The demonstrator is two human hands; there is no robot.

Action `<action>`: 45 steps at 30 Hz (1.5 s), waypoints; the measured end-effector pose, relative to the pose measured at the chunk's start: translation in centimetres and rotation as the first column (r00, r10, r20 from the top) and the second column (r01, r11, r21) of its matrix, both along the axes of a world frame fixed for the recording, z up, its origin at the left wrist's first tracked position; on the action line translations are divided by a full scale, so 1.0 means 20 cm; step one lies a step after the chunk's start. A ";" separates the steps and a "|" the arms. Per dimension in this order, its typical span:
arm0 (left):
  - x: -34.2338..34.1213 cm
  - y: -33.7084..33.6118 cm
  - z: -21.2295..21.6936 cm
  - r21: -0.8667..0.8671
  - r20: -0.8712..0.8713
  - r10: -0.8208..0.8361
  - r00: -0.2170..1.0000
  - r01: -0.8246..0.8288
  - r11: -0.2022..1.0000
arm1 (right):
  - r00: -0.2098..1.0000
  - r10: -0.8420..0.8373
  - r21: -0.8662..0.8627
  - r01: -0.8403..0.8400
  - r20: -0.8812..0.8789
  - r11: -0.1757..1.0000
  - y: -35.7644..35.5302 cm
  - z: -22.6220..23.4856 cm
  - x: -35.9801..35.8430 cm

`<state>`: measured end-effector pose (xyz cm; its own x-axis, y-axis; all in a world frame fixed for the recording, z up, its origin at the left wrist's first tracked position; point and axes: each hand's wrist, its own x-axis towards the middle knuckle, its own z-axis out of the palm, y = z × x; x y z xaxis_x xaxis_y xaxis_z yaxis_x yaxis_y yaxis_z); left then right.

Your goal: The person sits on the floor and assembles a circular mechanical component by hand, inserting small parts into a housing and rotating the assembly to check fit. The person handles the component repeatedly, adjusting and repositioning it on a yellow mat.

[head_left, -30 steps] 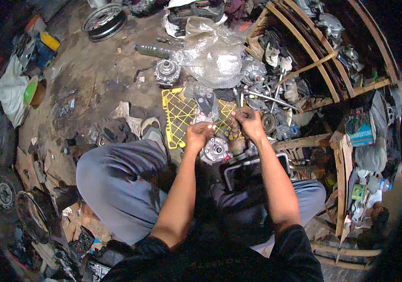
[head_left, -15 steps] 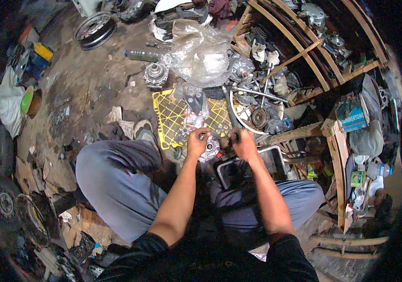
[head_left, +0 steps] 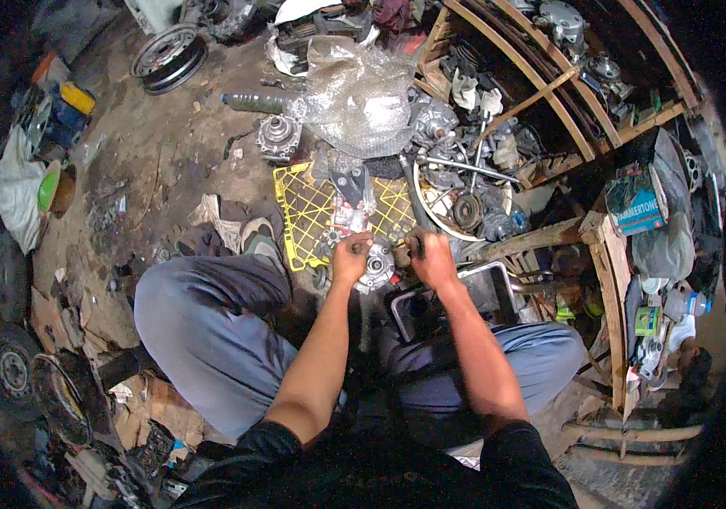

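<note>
A round, silvery metal flange with a raised central hub and holes spaced about its face [head_left: 377, 265] is lying on the ground ahead of the person, between the two hands. Its face is looking up toward the head, so the outline is reading nearly circular: no long axis is showing across it, and the hub's own axis is pointing roughly upward. A small red piece [head_left: 395, 278] is showing at its lower right edge.

The bare left hand [head_left: 350, 259] is the nearer one, sitting right at the flange's left edge; from its fingers the flange is lying to the right and slightly toward the body. These fingers are curling inward with the thumb close by; whether they are gripping anything small, I cannot tell. The bare right hand [head_left: 433, 259] is standing off to the right, with a gap between it and the flange, which is lying to its left. Its fingers are bending around a dark space, and I cannot tell whether something is held there.

Just beyond the flange, a yellow plastic lattice panel [head_left: 282, 216] is lying flat. A dark open tray with a pale rim [head_left: 398, 316] is resting nearer the body, to the flange's right.
</note>
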<state>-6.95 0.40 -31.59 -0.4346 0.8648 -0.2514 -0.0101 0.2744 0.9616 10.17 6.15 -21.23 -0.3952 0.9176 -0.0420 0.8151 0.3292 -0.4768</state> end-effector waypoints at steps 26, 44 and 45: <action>-0.01 -0.01 0.00 -0.013 -0.033 -0.024 0.999 0.024 1.000 | 0.987 0.058 -0.170 -0.032 0.152 0.985 -0.02 0.27 0.00; -0.02 -0.02 0.04 -0.025 -0.112 -0.046 0.993 0.044 0.999 | 0.983 0.063 0.044 -0.056 -0.171 0.997 0.02 -0.07 -0.10; -0.02 -0.03 0.03 -0.036 -0.148 -0.054 0.987 0.049 0.998 | 0.990 0.033 0.054 -0.025 -0.140 0.998 0.00 -0.04 -0.12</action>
